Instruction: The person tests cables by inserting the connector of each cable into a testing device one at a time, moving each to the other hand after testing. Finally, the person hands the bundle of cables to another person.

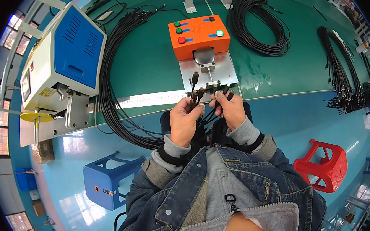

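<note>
Closed around a small bunch of black cables, my left hand (183, 121) keeps several cable plugs (195, 78) sticking up above the fingers. My right hand (232, 110) is closed too, pinching black cable plugs (226, 88) at the front edge of the metal test fixture (209, 72). One plug by its thumb points at the fixture's front socket; I cannot tell whether it sits inside. Behind the fixture stands an orange test box (199, 36) with green and red buttons, the right green one lit. The cables run down below my hands toward my lap.
A large bundle of black cables (114, 73) curves over the table's left side. A coiled bundle (256, 27) lies at the back right, another (342, 68) at the far right. A blue-and-white machine (65, 55) stands left. A blue stool (105, 182) and red stool (323, 165) flank me.
</note>
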The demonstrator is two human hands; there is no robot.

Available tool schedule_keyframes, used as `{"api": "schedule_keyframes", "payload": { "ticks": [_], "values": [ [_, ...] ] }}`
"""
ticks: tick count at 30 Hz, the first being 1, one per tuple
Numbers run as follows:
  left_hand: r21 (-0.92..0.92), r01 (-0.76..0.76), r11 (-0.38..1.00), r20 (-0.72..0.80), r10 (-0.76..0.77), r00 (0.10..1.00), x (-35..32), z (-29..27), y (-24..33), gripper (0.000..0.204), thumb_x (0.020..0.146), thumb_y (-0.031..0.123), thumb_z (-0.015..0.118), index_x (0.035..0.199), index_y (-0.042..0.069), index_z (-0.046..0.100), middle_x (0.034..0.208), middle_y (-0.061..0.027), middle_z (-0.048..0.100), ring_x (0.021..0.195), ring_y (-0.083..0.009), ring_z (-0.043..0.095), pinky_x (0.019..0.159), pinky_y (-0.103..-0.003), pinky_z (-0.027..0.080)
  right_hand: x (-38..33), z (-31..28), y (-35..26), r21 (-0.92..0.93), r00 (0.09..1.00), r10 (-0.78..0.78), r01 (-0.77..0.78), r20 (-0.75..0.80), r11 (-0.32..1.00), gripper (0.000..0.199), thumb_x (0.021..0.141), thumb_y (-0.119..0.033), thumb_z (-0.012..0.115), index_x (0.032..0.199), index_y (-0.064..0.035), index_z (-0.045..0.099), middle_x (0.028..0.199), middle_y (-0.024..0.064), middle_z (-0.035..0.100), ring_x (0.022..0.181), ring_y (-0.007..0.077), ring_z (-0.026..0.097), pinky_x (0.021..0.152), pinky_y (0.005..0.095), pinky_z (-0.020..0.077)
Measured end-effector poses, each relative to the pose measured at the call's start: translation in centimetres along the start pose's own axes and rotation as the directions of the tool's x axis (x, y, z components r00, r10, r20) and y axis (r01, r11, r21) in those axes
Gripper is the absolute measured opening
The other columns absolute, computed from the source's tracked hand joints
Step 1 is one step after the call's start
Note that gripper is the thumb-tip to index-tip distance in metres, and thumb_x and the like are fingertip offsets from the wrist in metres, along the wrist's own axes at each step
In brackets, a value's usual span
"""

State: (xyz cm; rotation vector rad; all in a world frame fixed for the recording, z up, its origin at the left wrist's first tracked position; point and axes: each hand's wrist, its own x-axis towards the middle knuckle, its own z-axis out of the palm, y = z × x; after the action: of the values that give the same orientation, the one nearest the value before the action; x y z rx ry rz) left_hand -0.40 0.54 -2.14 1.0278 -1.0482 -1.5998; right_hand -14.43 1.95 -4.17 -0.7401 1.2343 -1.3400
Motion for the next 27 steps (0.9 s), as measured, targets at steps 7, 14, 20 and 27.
{"api": "schedule_keyframes", "payload": {
  "ticks": [7,14,20,27],
  "values": [
    [-0.004,0.022,1.000,0.027,-0.022,0.999,0.0,-0.4,-0.1,0.011,0.073,0.000,0.059,0.080,-0.001,0.050,0.070,-0.0019,0.054,0.062,-0.0068,0.051,0.057,-0.018,0.041,0.3,-0.1,0.3,-0.004,0.999,0.039,-0.039,0.002,0.999,0.024,0.083,-0.024,0.050,0.080,-0.0016,0.057,0.063,0.0026,0.057,0.042,0.0052,0.043,0.037,0.0166,0.0302],
    [-0.025,0.028,0.999,0.045,-0.027,0.999,0.0,-0.5,-0.1,0.011,0.073,0.000,0.059,0.079,0.000,0.050,0.071,-0.0017,0.054,0.062,-0.0068,0.051,0.058,-0.019,0.041,0.5,-0.1,0.3,0.008,1.000,0.022,-0.022,-0.006,1.000,0.023,0.083,-0.023,0.050,0.079,-0.0013,0.057,0.061,0.0023,0.056,0.041,0.0055,0.042,0.037,0.0167,0.0302],
    [0.009,0.023,1.000,0.045,-0.023,0.999,-0.2,-0.4,0.2,0.010,0.074,0.001,0.058,0.082,-0.002,0.053,0.071,0.0006,0.054,0.063,-0.0047,0.048,0.057,-0.018,0.039,1.0,0.0,-0.5,-0.010,0.999,0.044,-0.044,0.002,0.999,0.023,0.083,-0.023,0.050,0.078,-0.0011,0.057,0.061,0.0025,0.055,0.041,0.0062,0.042,0.037,0.0172,0.0306],
    [0.105,0.012,0.994,0.066,-0.019,0.998,-0.5,-0.9,0.1,0.010,0.076,0.002,0.056,0.085,-0.001,0.053,0.075,-0.0005,0.054,0.066,-0.0062,0.048,0.062,-0.019,0.039,1.0,0.0,-0.7,-0.009,0.999,0.047,-0.047,0.012,0.999,0.024,0.083,-0.024,0.049,0.077,-0.0015,0.057,0.061,0.0022,0.055,0.042,0.0063,0.042,0.038,0.0177,0.0308]
  ]
}}
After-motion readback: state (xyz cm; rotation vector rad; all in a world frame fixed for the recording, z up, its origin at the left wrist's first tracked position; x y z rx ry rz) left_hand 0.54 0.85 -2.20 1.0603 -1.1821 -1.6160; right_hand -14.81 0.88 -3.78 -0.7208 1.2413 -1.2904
